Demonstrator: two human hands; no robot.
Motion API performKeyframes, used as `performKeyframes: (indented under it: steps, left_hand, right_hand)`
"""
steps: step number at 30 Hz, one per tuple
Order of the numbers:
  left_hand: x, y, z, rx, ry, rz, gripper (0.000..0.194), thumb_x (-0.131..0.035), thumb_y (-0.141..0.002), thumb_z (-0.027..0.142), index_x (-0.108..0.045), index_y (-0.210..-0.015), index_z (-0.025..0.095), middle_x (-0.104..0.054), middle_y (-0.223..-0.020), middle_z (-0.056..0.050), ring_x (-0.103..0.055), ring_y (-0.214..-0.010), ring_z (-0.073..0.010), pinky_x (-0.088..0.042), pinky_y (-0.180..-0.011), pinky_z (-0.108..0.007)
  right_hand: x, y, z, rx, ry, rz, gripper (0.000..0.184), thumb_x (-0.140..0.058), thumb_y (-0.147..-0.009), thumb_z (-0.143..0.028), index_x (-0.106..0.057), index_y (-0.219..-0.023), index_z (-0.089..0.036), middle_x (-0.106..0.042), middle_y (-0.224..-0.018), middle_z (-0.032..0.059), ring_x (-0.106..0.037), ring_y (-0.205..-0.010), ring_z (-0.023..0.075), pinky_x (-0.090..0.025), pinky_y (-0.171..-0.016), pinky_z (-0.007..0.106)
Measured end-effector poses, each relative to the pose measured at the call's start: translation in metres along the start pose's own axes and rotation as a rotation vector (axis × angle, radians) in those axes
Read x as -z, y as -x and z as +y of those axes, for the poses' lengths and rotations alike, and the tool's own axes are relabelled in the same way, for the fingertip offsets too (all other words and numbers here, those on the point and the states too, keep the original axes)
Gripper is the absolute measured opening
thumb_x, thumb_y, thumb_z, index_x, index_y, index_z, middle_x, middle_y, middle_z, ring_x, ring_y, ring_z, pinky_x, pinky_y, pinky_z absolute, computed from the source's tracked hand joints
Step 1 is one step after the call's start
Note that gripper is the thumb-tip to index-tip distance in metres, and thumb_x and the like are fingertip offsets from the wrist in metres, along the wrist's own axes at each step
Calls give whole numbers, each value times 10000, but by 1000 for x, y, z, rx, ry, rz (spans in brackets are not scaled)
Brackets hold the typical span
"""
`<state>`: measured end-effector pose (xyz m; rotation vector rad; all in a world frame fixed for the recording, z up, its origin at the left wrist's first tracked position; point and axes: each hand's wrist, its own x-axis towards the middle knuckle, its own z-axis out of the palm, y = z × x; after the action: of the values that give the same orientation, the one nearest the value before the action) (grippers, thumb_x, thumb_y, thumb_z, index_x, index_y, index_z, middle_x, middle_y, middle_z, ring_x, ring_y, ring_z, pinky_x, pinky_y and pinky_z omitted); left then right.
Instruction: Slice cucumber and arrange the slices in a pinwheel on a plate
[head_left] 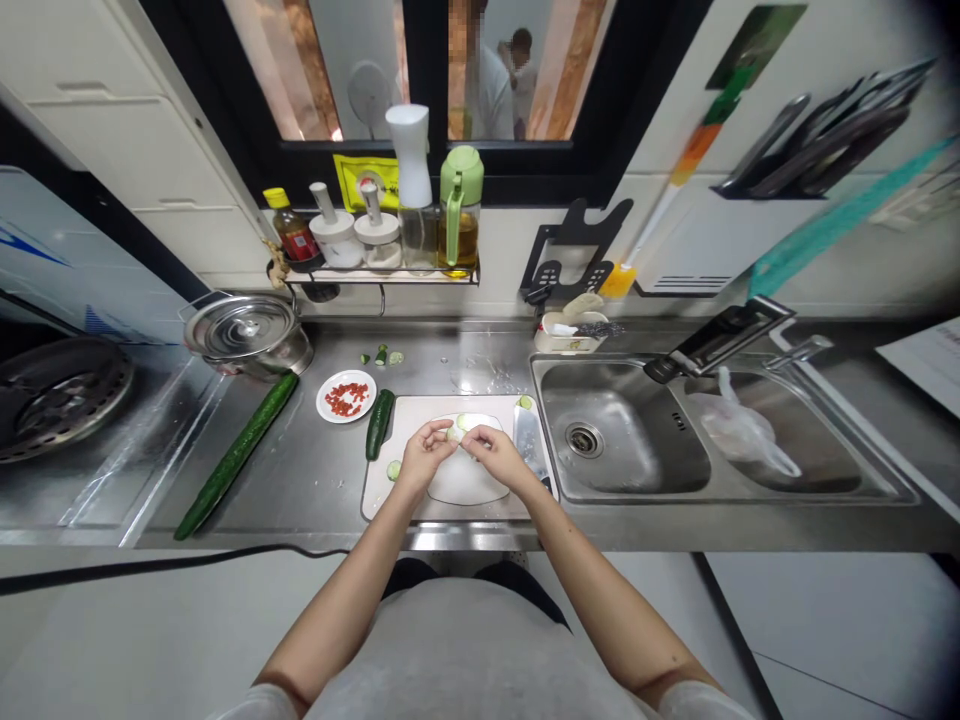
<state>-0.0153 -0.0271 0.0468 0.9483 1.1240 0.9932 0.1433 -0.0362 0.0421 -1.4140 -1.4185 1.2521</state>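
Above a white plate (469, 488), my left hand (426, 458) pinches a thin cucumber slice (454, 434) between thumb and fingertips. My right hand (493, 455) is closed at the same spot, its fingertips meeting the slices there; pale green slices show between the two hands, and which fingers bear each one is hard to make out. The plate lies on a cutting board (405, 412). A cleaver (527, 435) rests on the board's right side, with a cucumber piece (525, 402) by its top. Left of the plate lies another slice (394, 470). A cut cucumber (380, 425) leans over the board's left edge.
A small plate (321, 402) of chopped red bits stands left of the board. Further left are a long cucumber (238, 455) and a lidded steel pot (251, 335). Cucumber ends (381, 355) lie behind. The double sink (622, 430) is right; a bottle shelf (390, 275) hangs above.
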Motion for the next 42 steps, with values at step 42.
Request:
performKeyframes:
  steps: [42]
  left_hand:
    - [-18,-66,-43,24,-1137,101,135,-578,-774,239,-677,-864,255,-728,-884,-21,-620,-895,-217,-293,-870,-368]
  right_hand:
    - [9,-81,41,-221,854,-122,101,-605,-827,-239,-655,-881,-170,-685,-908,80,-597,-830,166,-345,-649,226]
